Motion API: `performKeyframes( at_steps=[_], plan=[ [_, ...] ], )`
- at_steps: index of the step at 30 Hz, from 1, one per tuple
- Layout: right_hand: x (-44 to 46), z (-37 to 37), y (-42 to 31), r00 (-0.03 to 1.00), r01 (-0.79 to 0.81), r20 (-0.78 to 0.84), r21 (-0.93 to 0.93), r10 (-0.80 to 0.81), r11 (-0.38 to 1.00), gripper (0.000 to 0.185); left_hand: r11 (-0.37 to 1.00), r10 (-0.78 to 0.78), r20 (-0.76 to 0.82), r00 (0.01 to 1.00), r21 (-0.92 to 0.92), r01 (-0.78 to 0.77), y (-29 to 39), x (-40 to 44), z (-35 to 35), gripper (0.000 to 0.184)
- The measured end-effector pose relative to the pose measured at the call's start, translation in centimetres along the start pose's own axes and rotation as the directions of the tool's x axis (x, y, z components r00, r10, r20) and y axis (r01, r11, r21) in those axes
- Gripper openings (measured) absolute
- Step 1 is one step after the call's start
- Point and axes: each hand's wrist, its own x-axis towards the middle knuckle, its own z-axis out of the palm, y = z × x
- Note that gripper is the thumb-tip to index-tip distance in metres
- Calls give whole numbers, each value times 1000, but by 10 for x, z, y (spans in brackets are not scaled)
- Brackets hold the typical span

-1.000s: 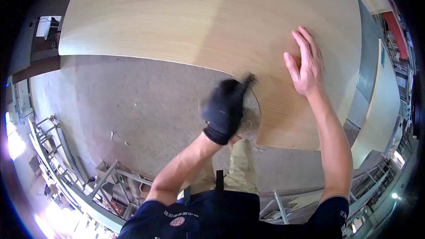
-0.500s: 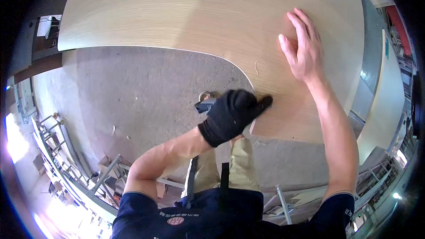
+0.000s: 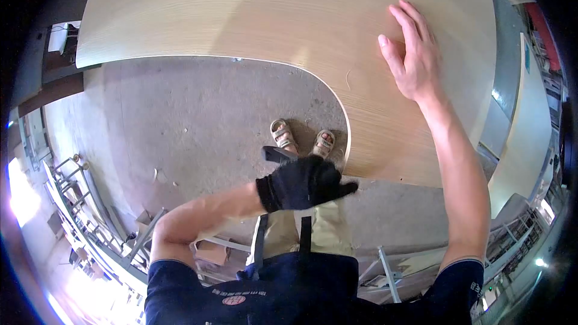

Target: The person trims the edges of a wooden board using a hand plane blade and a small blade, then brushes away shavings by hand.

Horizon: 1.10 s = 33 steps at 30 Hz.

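A large wood-grain panel [image 3: 289,18] with a pale curved edge spreads out before me. My right hand [image 3: 415,60] is bare and lies on its top, fingers stretched out, with no object under it that I can see. My left hand [image 3: 307,183], in a black knitted glove, is closed below the panel's inner curve, apart from the edge. From it sticks out the flat dark end of a tool [image 3: 278,154]; the rest is hidden by the glove, so its kind is unclear. A thin curled shaving [image 3: 348,79] lies on the panel left of my right hand.
My sandalled feet [image 3: 301,137] stand on the concrete floor [image 3: 180,108] inside the curve. Metal racking [image 3: 90,204] is at the lower left, with a cardboard box [image 3: 214,251] near my left elbow. Another pale panel [image 3: 527,126] stands at the right.
My left hand has moved down and slightly left with the tool, away from the panel edge, and both feet now show. My right hand stays on the panel.
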Motion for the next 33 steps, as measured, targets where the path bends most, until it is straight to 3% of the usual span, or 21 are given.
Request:
performKeyframes(
  at_steps=[2,5,6,8,10,13,15,16,17,18,20,22,24,25,26,28,30,32,33],
  plan=[
    [0,-1,0,1000,2,15,-15,-2,1000,53,962,230,-44,972,159,-221,2,-10,3,44],
    [-3,1,2,1000,15,0,-14,-15,1000,53,982,-176,-181,967,39,186,-19,22,-15,48],
    [-2,2,6,999,38,-13,-2,-38,999,53,933,-258,-335,907,157,323,-25,31,-9,47],
    [-2,3,7,998,52,-17,11,-52,999,53,979,-162,-286,944,74,190,-34,28,7,43],
    [-3,2,5,1000,28,-2,18,-28,999,53,985,-137,-100,985,-116,125,-7,3,2,37],
    [-2,3,5,1000,27,-10,1,-27,1000,52,956,274,63,960,87,-278,10,-39,31,28],
    [1,2,4,999,33,-18,17,-33,999,52,992,125,-125,984,3,-126,9,-31,20,21],
    [-1,2,2,999,31,-9,27,-30,999,52,995,-82,-221,972,-69,68,4,-17,7,23],
    [-2,2,3,999,33,-10,25,-33,999,52,932,-355,-121,927,36,361,-1,-8,8,22],
    [-2,3,4,999,35,-12,22,-35,999,52,907,-420,-381,824,-144,396,-9,14,4,19],
    [-3,2,3,1000,29,-4,30,-29,999,52,954,-265,-399,878,26,299,-20,22,9,22],
    [-1,1,1,1000,10,4,49,-10,999,52,975,-165,-117,979,-167,144,-9,-7,21,30],
    [-1,1,1,1000,12,-5,39,-11,999,51,993,107,115,988,-55,-101,12,-49,49,34],
    [-1,1,0,1000,19,-3,38,-19,999,51,968,243,212,947,14,-252,23,-70,65,37],
    [2,1,0,999,32,-10,29,-32,999,51,968,241,236,941,11,-250,28,-81,69,39],
    [0,1,0,999,40,-17,4,-40,999,51,930,-151,11,989,-339,146,20,-58,46,43],
    [0,1,1,999,45,-13,-2,-45,999,51,930,-367,-197,909,-81,358,16,-36,28,43],
    [1,0,-1,999,48,-12,-10,-48,999,51,902,-431,-402,808,-169,397,18,-8,19,38],
    [1,-1,-2,999,47,-14,-14,-48,999,51,894,-447,-416,792,-209,396,20,-2,22,37]
  ],
)
